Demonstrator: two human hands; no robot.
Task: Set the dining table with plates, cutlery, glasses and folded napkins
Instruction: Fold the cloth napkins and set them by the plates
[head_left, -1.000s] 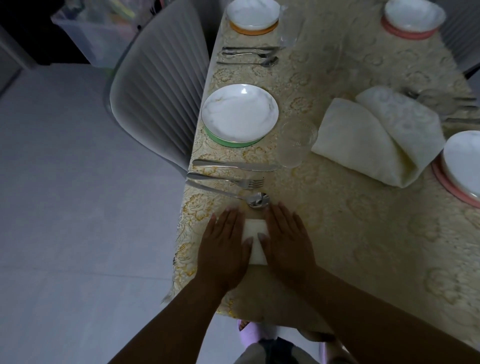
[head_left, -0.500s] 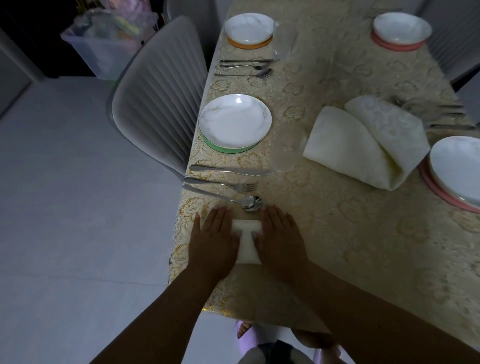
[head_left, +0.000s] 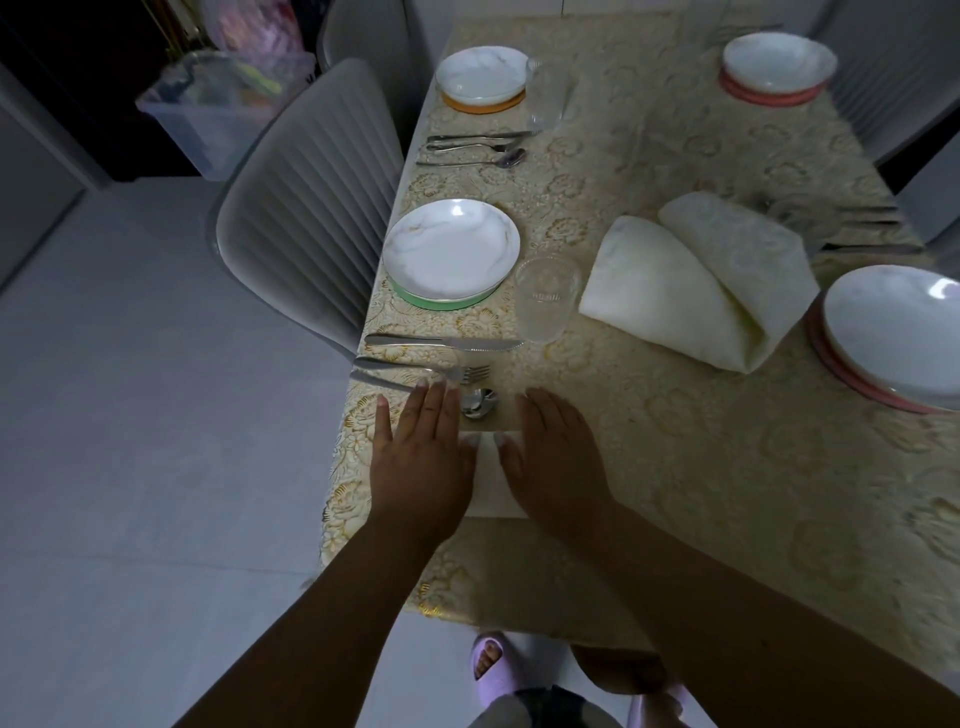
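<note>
Both hands, left hand (head_left: 421, 457) and right hand (head_left: 553, 460), lie flat and apart, fingers straight, pressing the small white napkin (head_left: 488, 478) at the surface edge. Spoon (head_left: 478, 402) sits at 12 o'clock. I'd smooth outward evenly, keeping fingertips off the cutlery.

left hand (head_left: 423, 462) and right hand (head_left: 550, 462) flat on folded napkin (head_left: 488, 478), beside spoon (head_left: 478, 404).
</note>
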